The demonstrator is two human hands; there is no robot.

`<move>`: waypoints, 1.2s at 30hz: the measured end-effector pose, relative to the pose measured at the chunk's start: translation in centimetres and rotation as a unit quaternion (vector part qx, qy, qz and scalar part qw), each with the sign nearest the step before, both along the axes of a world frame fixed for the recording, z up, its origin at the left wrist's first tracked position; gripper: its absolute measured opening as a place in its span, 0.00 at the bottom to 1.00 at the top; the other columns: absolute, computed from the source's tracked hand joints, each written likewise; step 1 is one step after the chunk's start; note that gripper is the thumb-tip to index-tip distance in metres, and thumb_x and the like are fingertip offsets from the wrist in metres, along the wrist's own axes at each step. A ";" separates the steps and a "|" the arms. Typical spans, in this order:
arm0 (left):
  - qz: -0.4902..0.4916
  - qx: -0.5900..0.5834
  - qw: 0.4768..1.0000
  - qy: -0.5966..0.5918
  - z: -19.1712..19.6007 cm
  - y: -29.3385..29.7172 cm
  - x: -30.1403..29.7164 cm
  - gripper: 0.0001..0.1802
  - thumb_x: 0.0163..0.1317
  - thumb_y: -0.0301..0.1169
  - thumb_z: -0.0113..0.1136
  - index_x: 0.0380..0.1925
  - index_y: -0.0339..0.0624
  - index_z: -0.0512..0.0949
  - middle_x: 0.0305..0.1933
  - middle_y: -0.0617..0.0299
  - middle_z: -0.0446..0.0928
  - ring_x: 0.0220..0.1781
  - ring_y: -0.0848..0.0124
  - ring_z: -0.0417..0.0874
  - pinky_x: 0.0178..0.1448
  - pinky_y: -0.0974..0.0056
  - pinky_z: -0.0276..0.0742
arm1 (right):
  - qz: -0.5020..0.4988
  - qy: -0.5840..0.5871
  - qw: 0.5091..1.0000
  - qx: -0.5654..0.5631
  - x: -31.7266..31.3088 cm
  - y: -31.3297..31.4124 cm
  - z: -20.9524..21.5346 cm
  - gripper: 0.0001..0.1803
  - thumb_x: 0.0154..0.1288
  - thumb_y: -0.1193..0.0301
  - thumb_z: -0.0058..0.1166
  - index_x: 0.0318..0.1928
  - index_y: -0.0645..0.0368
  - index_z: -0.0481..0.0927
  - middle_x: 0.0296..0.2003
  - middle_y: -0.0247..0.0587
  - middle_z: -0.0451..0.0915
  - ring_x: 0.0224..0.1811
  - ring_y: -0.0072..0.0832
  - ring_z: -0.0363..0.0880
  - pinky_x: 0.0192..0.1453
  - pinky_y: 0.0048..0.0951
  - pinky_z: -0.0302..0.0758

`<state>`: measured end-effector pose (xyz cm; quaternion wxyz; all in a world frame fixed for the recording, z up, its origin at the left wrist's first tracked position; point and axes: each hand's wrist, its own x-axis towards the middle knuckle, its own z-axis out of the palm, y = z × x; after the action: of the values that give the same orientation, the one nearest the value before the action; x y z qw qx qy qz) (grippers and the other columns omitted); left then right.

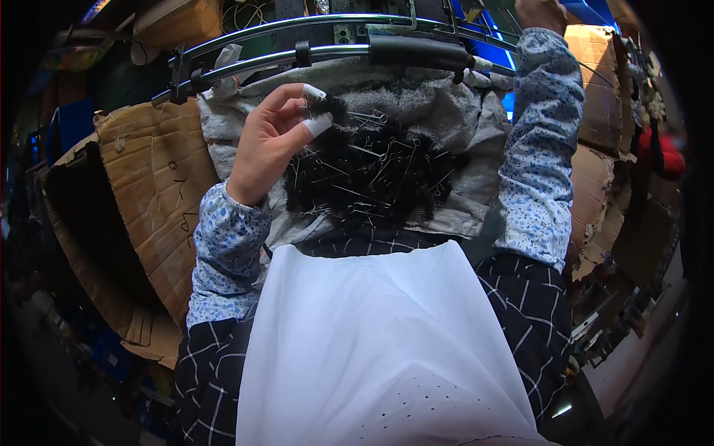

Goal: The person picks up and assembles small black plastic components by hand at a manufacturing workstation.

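Note:
My left hand (271,137) has white tape on its thumb and index fingertip. Between those two tips it pinches a small black bristle brush (329,109), held over the pile. Below and to the right lies a heap of black wire brushes (372,175) with twisted metal stems and looped ends. The heap rests on a greyish-white cloth (465,123) dusted with black bits, spread over my lap. At the top right edge, my right hand (541,15) reaches far forward beside a machine. Its fingers are largely cut off by the picture's rim, so what they hold is hidden.
Two shiny metal rails (327,52) cross in front of me, with a black roller-like sleeve (413,53) on one. An open cardboard box (152,193) stands at my left, and stacked cardboard boxes (595,89) at my right. Blue bins (587,11) show at the far right.

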<state>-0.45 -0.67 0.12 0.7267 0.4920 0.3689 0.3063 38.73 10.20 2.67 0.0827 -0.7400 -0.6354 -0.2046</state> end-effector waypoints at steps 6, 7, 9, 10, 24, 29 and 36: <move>-0.013 0.043 0.997 -0.059 -0.3 -0.5 2.3 0.17 0.58 0.23 0.59 0.47 0.43 0.71 0.40 0.63 0.75 0.40 0.80 0.78 0.43 0.76 0.77 | 0.291 0.400 0.829 -0.260 -10.7 -8.0 -0.5 0.18 0.66 0.59 0.49 0.49 0.57 0.76 0.37 0.42 0.80 0.39 0.31 0.79 0.43 0.30 0.75; -0.010 0.033 0.997 -0.070 -0.4 -0.6 2.6 0.17 0.58 0.21 0.58 0.48 0.42 0.70 0.41 0.63 0.75 0.41 0.78 0.78 0.46 0.75 0.77 | 0.253 0.389 0.799 -0.383 -14.3 -9.5 1.8 0.16 0.67 0.63 0.48 0.50 0.57 0.76 0.37 0.43 0.80 0.39 0.32 0.79 0.42 0.30 0.76; -0.017 0.049 0.996 -0.067 -0.3 -0.6 3.0 0.18 0.57 0.21 0.58 0.48 0.43 0.70 0.41 0.63 0.75 0.42 0.77 0.78 0.47 0.74 0.77 | 0.307 0.479 0.736 -0.367 -15.9 -11.0 0.5 0.14 0.66 0.63 0.47 0.48 0.56 0.77 0.31 0.43 0.81 0.32 0.36 0.80 0.37 0.34 0.76; -0.016 0.060 0.996 -0.059 -0.3 -0.5 2.9 0.19 0.57 0.20 0.58 0.48 0.43 0.69 0.41 0.62 0.75 0.42 0.77 0.78 0.48 0.73 0.76 | 0.310 0.460 0.752 -0.355 -16.4 -11.2 0.8 0.13 0.66 0.66 0.48 0.47 0.58 0.77 0.31 0.44 0.81 0.32 0.36 0.80 0.38 0.35 0.76; 0.026 0.022 0.997 0.069 -0.3 -1.4 -0.2 0.13 0.57 0.25 0.60 0.42 0.41 0.72 0.36 0.65 0.77 0.36 0.80 0.76 0.39 0.76 0.73 | 0.157 0.074 0.984 0.051 -8.6 0.4 -6.5 0.12 0.57 0.71 0.45 0.37 0.53 0.82 0.28 0.38 0.76 0.37 0.36 0.74 0.44 0.34 0.69; 0.028 0.011 0.998 0.061 -0.4 -1.4 -0.5 0.13 0.57 0.25 0.60 0.42 0.41 0.72 0.36 0.65 0.77 0.37 0.81 0.76 0.39 0.76 0.73 | 0.158 0.087 0.982 0.053 -8.7 0.5 -6.7 0.13 0.55 0.72 0.44 0.36 0.52 0.83 0.27 0.37 0.76 0.36 0.35 0.73 0.45 0.35 0.69; 0.019 0.015 0.998 0.057 -0.5 -1.5 -0.5 0.13 0.59 0.27 0.60 0.44 0.43 0.71 0.37 0.66 0.77 0.38 0.81 0.75 0.41 0.76 0.72 | 0.166 0.099 0.979 0.065 -8.4 0.5 -7.0 0.14 0.53 0.75 0.44 0.36 0.53 0.83 0.27 0.37 0.76 0.36 0.36 0.73 0.45 0.35 0.68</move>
<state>-0.97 -2.14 -0.33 0.6906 0.5126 0.4146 0.2973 30.28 10.73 -4.36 0.2259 -0.6335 -0.7236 -0.1549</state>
